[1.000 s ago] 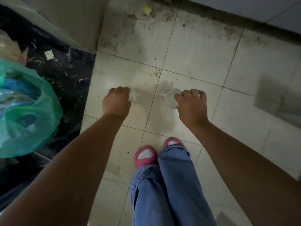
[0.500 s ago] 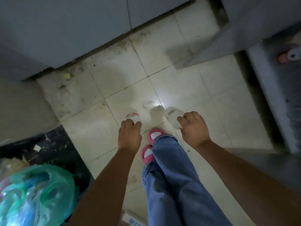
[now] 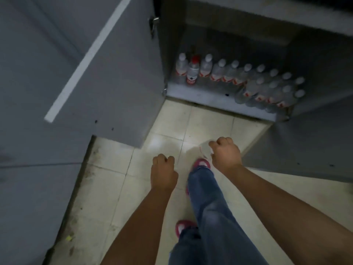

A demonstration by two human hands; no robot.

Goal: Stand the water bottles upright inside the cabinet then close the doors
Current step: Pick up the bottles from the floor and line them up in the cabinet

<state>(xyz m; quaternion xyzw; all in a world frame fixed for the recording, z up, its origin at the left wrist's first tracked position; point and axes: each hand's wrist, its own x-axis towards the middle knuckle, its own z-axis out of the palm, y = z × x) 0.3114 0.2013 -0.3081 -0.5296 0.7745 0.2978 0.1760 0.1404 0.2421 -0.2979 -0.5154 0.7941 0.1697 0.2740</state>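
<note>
Right hand (image 3: 226, 154) closed around clear plastic water bottle (image 3: 205, 150), low over pale tiled floor (image 3: 118, 188). Left hand (image 3: 164, 173) fisted; contents not discernible. Carry to bare front-left edge of grey cabinet shelf (image 3: 200, 94), beside upright white-capped bottle rows (image 3: 267, 87); set base flat.

Left hand (image 3: 163, 172) curled shut — anything it holds is hidden

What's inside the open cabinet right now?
The cabinet holds upright water bottles along its floor, mostly white-capped, one red-capped bottle. Its upper interior is too dark to see.
</note>
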